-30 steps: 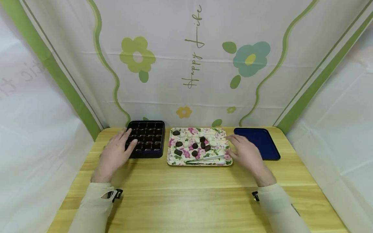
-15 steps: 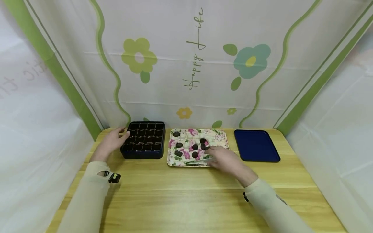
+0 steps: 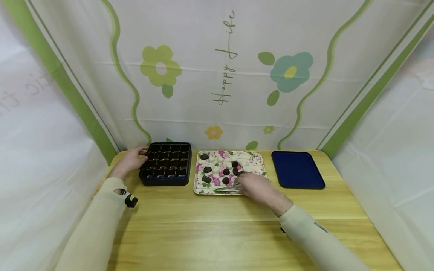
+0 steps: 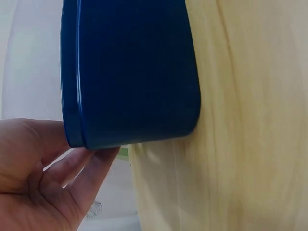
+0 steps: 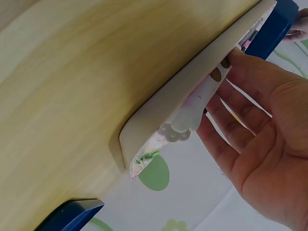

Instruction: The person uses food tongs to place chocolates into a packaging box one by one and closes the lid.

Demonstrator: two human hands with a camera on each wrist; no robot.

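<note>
"Pale wood makes up the table across the bottom of the frame. What lies nearest?"

"Two cream sleeves: the left sleeve at lower left, the right sleeve at lower right, with a black device strapped at the left wrist."

"And the right hand?"

"Right of centre, low over the floral tray. Its thumb and fingers are bent round the tongs, which are in the near part of the tray. In the right wrist view their white handle ends in a paw-shaped cut-out."

"How firm is the hold?"

"I can't tell."

"What else is on that tray?"

"Dark pieces and white pieces, scattered over its left and middle."

"The left hand?"

"Left of centre, its fingers loose and touching the outer left wall of the box. The box stands upright on the table, its top divided into dark compartments, just left of the floral tray."

"On the right?"

"A blue tray, flat on the wood, near the floral one."

"And farthest off?"

"A white curtain across the upper half, with a yellow-green flower at upper left, a teal flower at upper right, and green lettering reading 'Happy Life' sideways between them."
</note>
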